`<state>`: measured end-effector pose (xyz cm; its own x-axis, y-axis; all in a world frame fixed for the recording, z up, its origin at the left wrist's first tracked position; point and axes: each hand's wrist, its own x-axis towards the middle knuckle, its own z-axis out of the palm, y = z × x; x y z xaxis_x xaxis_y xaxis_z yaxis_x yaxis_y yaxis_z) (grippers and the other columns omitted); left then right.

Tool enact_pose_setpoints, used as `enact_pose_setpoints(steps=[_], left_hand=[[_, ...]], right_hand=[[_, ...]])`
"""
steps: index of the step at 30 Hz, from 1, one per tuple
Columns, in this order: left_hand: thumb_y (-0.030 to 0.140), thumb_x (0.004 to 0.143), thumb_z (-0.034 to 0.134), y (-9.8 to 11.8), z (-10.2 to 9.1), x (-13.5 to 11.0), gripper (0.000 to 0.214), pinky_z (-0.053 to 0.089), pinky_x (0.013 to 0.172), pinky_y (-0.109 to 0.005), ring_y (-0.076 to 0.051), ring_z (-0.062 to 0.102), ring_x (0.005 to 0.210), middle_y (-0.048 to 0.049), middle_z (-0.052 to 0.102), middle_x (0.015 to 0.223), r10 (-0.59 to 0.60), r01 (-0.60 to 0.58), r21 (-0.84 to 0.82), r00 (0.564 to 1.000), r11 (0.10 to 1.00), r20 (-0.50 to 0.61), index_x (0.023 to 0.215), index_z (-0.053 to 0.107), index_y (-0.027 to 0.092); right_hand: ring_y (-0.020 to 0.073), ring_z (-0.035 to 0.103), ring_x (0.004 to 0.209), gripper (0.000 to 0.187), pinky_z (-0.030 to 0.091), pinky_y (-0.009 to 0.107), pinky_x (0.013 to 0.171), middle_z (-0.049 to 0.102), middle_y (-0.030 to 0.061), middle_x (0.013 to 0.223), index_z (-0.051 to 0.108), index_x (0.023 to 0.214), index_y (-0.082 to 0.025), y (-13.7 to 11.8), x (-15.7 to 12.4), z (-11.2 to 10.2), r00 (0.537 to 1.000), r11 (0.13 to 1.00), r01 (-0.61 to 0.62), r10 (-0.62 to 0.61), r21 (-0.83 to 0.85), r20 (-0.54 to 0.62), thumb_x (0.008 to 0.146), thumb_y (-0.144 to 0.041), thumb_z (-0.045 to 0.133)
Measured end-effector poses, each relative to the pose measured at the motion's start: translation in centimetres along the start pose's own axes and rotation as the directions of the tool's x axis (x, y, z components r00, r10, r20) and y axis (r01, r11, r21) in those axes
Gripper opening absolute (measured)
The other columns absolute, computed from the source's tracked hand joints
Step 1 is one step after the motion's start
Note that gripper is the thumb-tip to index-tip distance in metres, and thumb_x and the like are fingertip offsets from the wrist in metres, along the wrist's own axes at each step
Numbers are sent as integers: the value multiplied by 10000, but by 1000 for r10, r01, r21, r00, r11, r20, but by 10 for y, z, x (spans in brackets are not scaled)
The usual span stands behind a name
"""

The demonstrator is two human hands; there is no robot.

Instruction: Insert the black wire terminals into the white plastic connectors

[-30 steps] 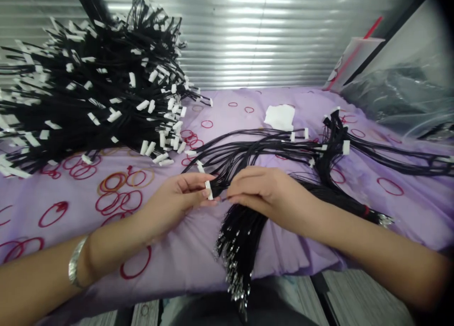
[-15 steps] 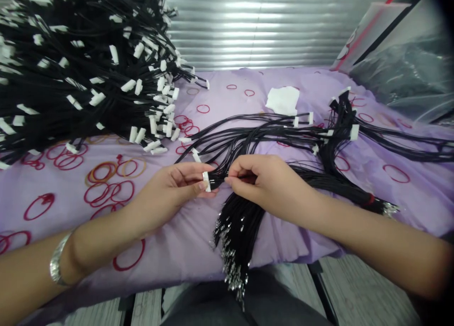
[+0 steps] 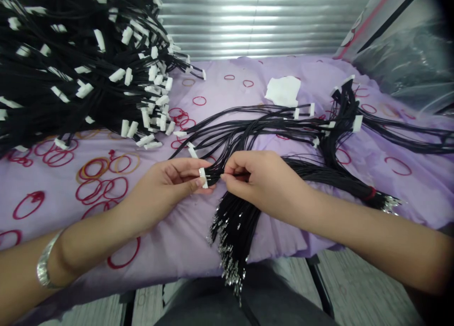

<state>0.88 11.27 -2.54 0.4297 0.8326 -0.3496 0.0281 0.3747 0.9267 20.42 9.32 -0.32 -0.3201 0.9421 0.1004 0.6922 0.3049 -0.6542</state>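
Between the thumb and fingers of my left hand (image 3: pixel 180 179) is a small white connector housing (image 3: pixel 203 178), with black wires running from its right side. My right hand (image 3: pixel 253 174) pinches a thin black wire just right of the housing; the wire's tip is hard to make out. Below my right hand a bundle of black wires (image 3: pixel 236 222) hangs toward the table's front edge, its ends tipped with shiny metal terminals (image 3: pixel 232 269). More black wires with white connectors (image 3: pixel 192 150) lie just behind both hands.
A large heap of black cables with white connectors (image 3: pixel 85 89) fills the back left. Red rubber bands (image 3: pixel 102 189) are scattered over the purple cloth (image 3: pixel 170 250). A white scrap (image 3: pixel 283 91) lies at the back. To the right lies a tied wire bundle (image 3: pixel 340 184).
The whole view has shifted slightly, so things appear a little further left and higher. Both hands keep their grips, with the right fingertips still close to the connector housing.
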Motion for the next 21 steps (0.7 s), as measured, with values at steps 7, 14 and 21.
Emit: enact_pose_setpoints(steps=[7,14,21], left_hand=[[206,721,741,1,2,0,278,525,717,-112,-69,679,734,11,740,837,-3,3,-8,1000,1000,-7,993,685,229],[217,736,728,0,2,0,276,538,749,-147,-88,677,763,-2,740,851,-1,1,23,1000,1000,1,1008,684,227],[242,733,738,-2,-2,0,302,531,741,-118,-86,689,774,7,735,848,-8,8,50,1000,999,-4,1028,674,238]], right_hand=[[40,438,518,82,289,183,532,558,-48,574,588,658,-142,0,0,0,1000,1000,23,-23,-14,5,735,-135,561],[47,468,540,96,304,186,537,586,-41,612,602,688,-145,1,1,0,1000,1000,13,-14,24,12,768,-172,556],[45,447,529,95,293,188,536,578,-40,601,600,678,-141,2,1,1,1000,1000,15,-15,6,21,762,-167,562]])
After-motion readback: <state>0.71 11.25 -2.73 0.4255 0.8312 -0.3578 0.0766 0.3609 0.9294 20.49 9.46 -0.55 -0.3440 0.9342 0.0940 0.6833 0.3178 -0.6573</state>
